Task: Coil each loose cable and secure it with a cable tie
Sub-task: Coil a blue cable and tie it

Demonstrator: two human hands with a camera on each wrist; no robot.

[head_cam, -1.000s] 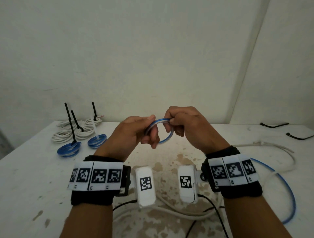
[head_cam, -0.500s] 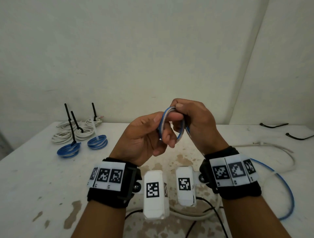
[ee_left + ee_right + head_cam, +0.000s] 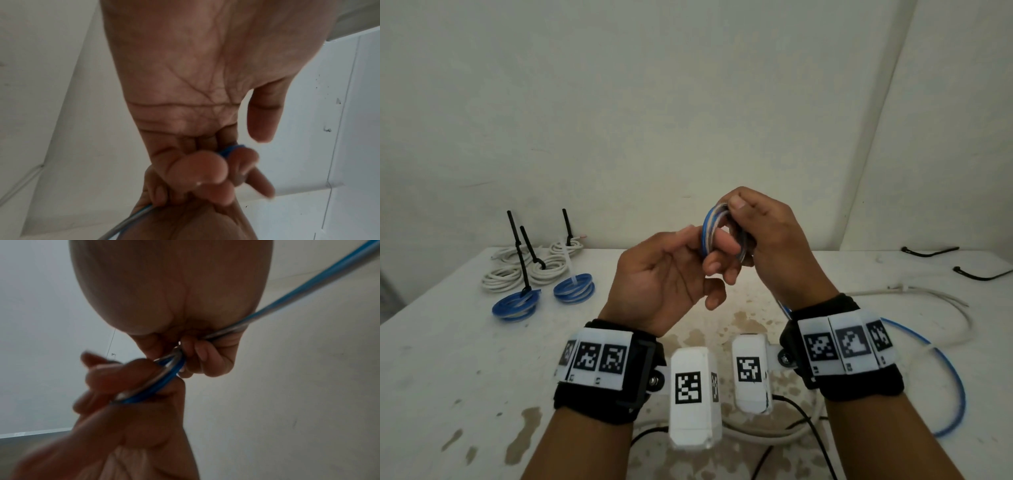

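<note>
hands meet above the stained white table (image 3: pixel 465 359): right hand (image 3: pixel 774 246) clenches the small blue-and-white cable coil (image 3: pixel 710 226); left hand (image 3: pixel 664 277) pinches its near edge.

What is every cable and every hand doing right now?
Blue cable: partly coiled, held up, tail trailing loose on the table.
Left hand: fingers through the coil.
Right hand: grips the coil.
Two blue coils: tied, lying flat.
White coils: tied.
Long white cable: loose.
Two spare black ties: unused.

tied coils (image 3: pixel 541 277) far-left on table (image 3: pixel 448 359) | loose cables (image 3: pixel 941 346) right | spare ties (image 3: pixel 955 262) far-right
</note>
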